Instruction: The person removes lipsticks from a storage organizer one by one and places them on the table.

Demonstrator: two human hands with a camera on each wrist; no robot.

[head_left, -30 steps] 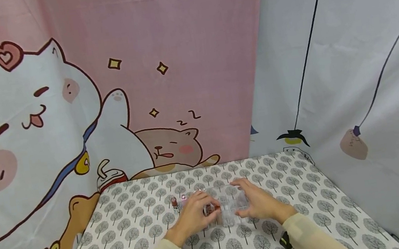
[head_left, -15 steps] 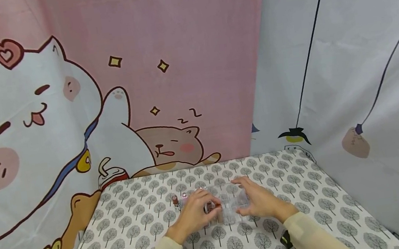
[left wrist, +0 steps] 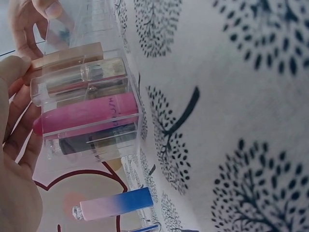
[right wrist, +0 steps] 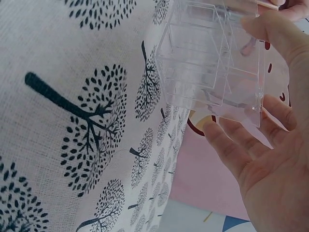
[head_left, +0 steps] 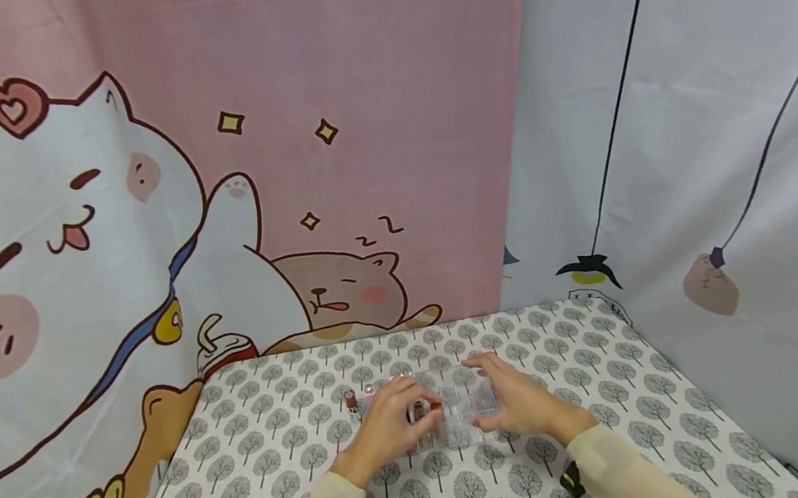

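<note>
A clear plastic lipstick organizer with square compartments stands on the table between both hands. At its left end my left hand pinches the top of a rose-gold lipstick tube, which stands in a compartment. Beside that tube in the left wrist view are a clear-capped lipstick, a bright pink lipstick and a dark tube, all upright in the organizer. My right hand holds the organizer's right end, thumb on the near side and fingers at the far side. The compartments near it hold nothing.
Behind the left hand stand a brown-topped lipstick and a pink-to-blue tube with a jewelled top. A tree-print cloth covers the table. Printed cartoon curtains rise behind and beside it.
The head view has shifted very slightly. Both hands keep their places at the organizer, with only a small shift of the left fingers at the tube.
</note>
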